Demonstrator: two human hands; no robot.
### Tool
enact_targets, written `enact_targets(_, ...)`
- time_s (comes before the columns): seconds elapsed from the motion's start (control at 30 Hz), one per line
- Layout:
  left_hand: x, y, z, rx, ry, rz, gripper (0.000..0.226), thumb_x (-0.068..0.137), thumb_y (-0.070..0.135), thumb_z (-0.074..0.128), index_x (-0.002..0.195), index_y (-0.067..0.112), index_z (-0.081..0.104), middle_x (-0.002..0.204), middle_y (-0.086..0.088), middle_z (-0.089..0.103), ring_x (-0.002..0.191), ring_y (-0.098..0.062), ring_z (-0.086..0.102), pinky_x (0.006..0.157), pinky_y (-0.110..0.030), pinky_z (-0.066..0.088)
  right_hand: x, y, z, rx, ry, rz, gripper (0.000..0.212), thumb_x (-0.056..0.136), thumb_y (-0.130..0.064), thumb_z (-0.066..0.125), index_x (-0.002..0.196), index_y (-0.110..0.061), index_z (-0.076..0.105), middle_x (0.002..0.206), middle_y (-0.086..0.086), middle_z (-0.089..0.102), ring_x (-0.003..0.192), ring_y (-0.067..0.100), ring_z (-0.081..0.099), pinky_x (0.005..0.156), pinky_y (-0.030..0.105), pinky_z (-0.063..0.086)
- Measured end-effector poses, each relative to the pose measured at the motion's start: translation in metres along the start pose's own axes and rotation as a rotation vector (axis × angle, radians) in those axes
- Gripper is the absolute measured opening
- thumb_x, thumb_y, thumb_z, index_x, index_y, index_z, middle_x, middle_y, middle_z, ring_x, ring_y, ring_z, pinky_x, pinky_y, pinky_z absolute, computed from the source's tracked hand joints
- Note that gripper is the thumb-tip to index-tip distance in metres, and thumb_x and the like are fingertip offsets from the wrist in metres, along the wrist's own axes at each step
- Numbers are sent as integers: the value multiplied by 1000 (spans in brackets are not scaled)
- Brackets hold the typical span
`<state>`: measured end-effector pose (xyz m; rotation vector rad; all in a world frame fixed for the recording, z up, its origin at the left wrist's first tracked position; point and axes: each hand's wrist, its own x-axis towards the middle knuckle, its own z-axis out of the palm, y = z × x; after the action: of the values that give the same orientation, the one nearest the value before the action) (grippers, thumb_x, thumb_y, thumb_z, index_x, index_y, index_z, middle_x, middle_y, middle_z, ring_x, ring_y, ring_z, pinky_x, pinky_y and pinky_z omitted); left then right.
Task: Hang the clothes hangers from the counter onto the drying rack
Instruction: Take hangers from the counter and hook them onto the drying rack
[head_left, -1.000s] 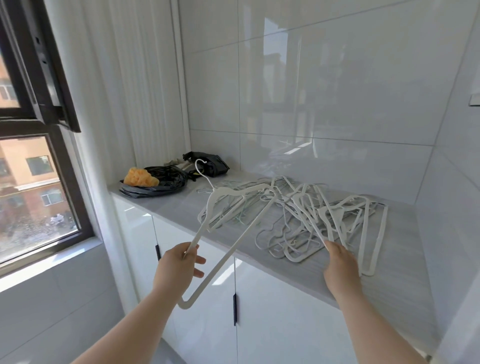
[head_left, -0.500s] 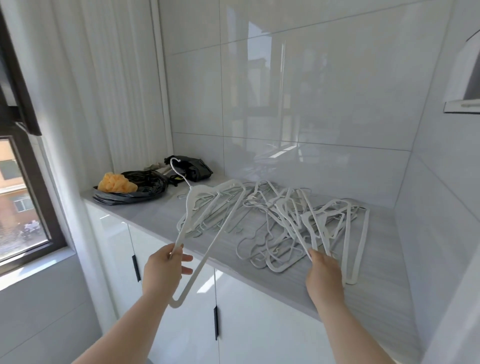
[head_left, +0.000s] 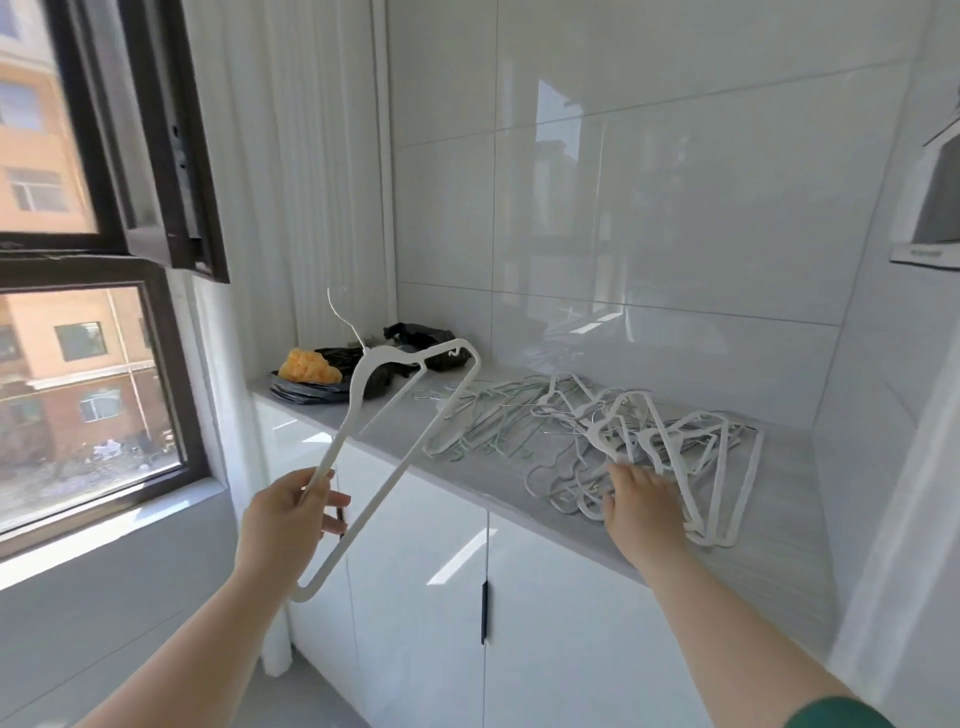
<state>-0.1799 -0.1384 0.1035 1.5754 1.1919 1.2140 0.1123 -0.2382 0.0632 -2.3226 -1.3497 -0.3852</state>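
Note:
My left hand (head_left: 283, 525) grips one arm of a white hanger (head_left: 405, 462) and holds it tilted in the air, off the left end of the grey counter (head_left: 769, 545); its hook points up. A tangled pile of white and pale green hangers (head_left: 597, 431) lies on the counter. With its fingers stretched out, my right hand (head_left: 644, 506) rests on the near edge of that pile. No drying rack is in view.
Black bags with an orange lump (head_left: 306, 366) sit at the counter's far left corner. An open dark window sash (head_left: 156, 156) juts in at upper left. White cabinet doors (head_left: 545, 623) stand below the counter. A white box (head_left: 935, 208) hangs on the right wall.
My left hand has lifted the white hanger up and to the left, free of the pile. My right hand stays on the pile. The view has swung left toward the window.

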Motion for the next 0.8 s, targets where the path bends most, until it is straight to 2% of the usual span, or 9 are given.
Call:
enact_targets(0.07, -11, 3, -30, 16, 23, 25, 18, 94, 10, 44, 85, 16, 58, 71, 5, 63, 55, -17, 59, 60, -27, 43, -5, -34, -13, 51, -1, -77, 37, 90, -8, 48, 126, 0, 50, 129, 15, 54, 121, 30, 49, 101, 38, 32)
enact_targets(0.23, -46, 8, -116, 159, 86, 112, 23, 93, 13, 47, 77, 24, 60, 67, 9, 65, 37, 3, 54, 56, -25, 41, -21, -134, -46, 211, 29, -265, 44, 94, -10, 44, 136, -2, 39, 137, 14, 47, 126, 27, 44, 102, 32, 31)
enact_targets(0.33, -69, 13, -173, 281, 121, 124, 30, 91, 15, 49, 68, 32, 59, 62, 10, 66, 43, 0, 57, 59, -30, 44, -31, -203, -66, 313, 39, -365, 48, 95, -15, 44, 141, -7, 32, 145, 9, 38, 133, 22, 35, 105, 28, 26)
enact_targets(0.43, -92, 13, -231, 320, 163, 93, 32, 89, 14, 53, 63, 30, 61, 54, 5, 67, 57, -22, 63, 65, -42, 50, -46, -277, -85, 400, 88, -553, 56, 91, -14, 52, 142, -7, 29, 148, 10, 32, 136, 23, 31, 109, 30, 23)
enact_targets(0.5, -109, 9, -265, 345, 183, 84, 31, 89, 11, 54, 63, 26, 62, 49, 11, 66, 49, -12, 60, 62, -34, 48, -59, -323, -95, 395, 112, -678, 63, 90, -18, 56, 144, -8, 26, 147, 11, 32, 132, 26, 35, 108, 32, 25)
enact_targets(0.57, -127, 5, -296, 355, 208, 81, 31, 88, 6, 55, 62, 21, 62, 47, 11, 64, 40, -3, 55, 56, -27, 43, -72, -364, -101, 374, 104, -746, 62, 90, -21, 56, 143, -10, 27, 138, 10, 44, 123, 27, 44, 102, 32, 32)
enact_targets(0.7, -161, -4, -350, 321, 301, 52, 32, 87, -3, 53, 65, 18, 62, 43, 5, 62, 36, -2, 54, 44, -15, 40, -98, -437, -96, 325, 2, -898, 35, 97, -23, 42, 130, -12, 45, 105, 7, 63, 95, 22, 59, 76, 23, 44)
enact_targets(0.77, -173, -8, -375, 343, 358, 8, 28, 88, 0, 53, 68, 18, 61, 44, 5, 62, 36, -2, 53, 43, -13, 38, -108, -473, -94, 335, -36, -989, 29, 99, -24, 38, 123, -10, 48, 88, 2, 60, 75, 16, 54, 54, 12, 35)
enact_targets(0.8, -177, -10, -388, 367, 382, -25, 26, 88, 3, 53, 69, 17, 61, 44, 6, 63, 37, -2, 54, 44, -14, 39, -113, -490, -94, 337, -44, -1032, 29, 99, -23, 38, 122, -9, 48, 86, 3, 59, 72, 14, 50, 50, 10, 29)
